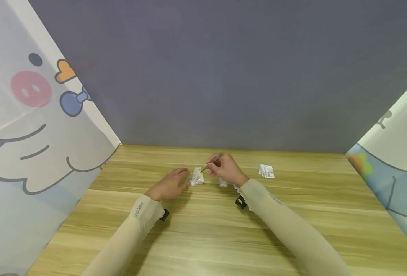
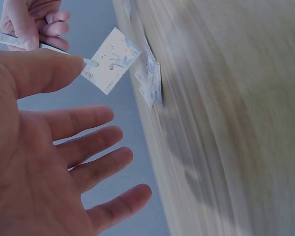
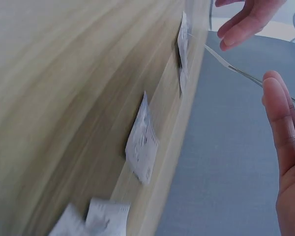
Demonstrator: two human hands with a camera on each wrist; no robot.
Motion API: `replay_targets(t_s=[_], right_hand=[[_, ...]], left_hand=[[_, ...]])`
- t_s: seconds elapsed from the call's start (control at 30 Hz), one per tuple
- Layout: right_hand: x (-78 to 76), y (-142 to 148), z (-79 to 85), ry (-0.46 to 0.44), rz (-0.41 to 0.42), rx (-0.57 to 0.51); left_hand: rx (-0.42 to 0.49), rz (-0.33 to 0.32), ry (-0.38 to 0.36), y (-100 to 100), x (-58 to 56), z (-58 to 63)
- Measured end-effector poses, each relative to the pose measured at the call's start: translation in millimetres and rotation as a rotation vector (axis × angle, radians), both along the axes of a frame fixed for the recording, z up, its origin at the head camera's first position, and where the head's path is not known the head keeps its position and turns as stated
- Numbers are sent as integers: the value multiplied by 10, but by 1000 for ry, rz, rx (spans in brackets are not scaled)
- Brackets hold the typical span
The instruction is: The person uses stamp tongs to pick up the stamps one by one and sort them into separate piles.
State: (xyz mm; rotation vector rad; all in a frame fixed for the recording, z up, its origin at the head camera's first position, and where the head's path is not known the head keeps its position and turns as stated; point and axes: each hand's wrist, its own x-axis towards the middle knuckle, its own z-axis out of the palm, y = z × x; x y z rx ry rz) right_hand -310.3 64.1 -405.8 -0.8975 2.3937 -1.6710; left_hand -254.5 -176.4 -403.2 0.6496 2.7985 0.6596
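My right hand [image 1: 225, 169] pinches a pair of tweezers [image 1: 218, 157], angled down to the left. At their tips is a pale stamp [image 2: 110, 61] with perforated edges, lifted and tilted in the left wrist view. Below it in the head view lies a small pile of stamps [image 1: 196, 181]; its edge also shows as a stamp pile [image 2: 151, 78] in the left wrist view. My left hand [image 1: 170, 185] hovers just left of the pile, fingers extended and spread, holding nothing. Whether its fingertips touch the pile I cannot tell.
Another stamp [image 3: 142, 142] lies under the right hand, with more stamps [image 3: 108, 216] nearer the wrist. Several overlapping stamps [image 1: 267, 171] rest farther right on the wooden table [image 1: 203, 237]. A grey panel [image 1: 203, 76] stands behind, with cartoon-printed sheets at both sides.
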Motion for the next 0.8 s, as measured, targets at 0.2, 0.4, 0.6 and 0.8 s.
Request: replay_targets(t_s=[0.2, 0.4, 0.6, 0.8], right_hand=[[-31, -104, -25, -25, 12, 17], [-55, -157, -70, -25, -13, 53], [-90, -167, -126, -80, -13, 137], [-92, -129, -110, -29, -29, 160]], left_hand=[[-6, 13, -8, -10, -26, -26], [-8, 10, -7, -4, -40, -25], [-15, 8, -16, 12, -35, -16], [-6, 2, -8, 19, -24, -2]])
